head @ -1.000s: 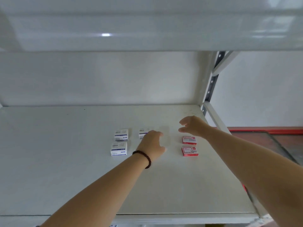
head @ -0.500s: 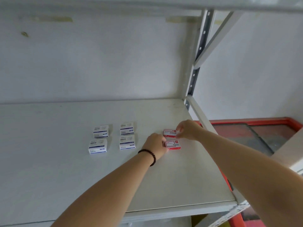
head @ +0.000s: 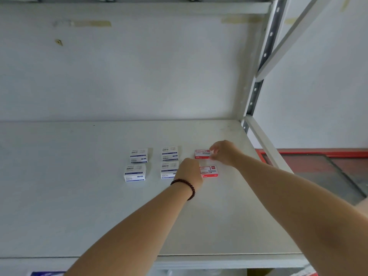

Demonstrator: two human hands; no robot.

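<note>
Several small white-and-blue boxes (head: 138, 155) lie in a two-by-two block on the white shelf (head: 79, 196). To their right lie two red-and-white boxes, one behind the other. My right hand (head: 224, 153) pinches the right end of the far red box (head: 201, 153). My left hand (head: 189, 171), with a dark bead bracelet on the wrist, grips the left end of the near red box (head: 210, 171) and covers part of it. Both red boxes sit on the shelf surface.
A perforated metal upright (head: 258, 80) and a diagonal brace stand at the shelf's right rear corner. The white back wall (head: 129, 76) closes the shelf behind. Beyond the right edge, lower down, lies a red-framed surface (head: 318, 168). The shelf's front edge (head: 219, 262) runs below my arms.
My left hand crossed from the blue boxes to the near red box, and my right hand came down onto the far red box. My view tilted, so the shelf above left the frame.
</note>
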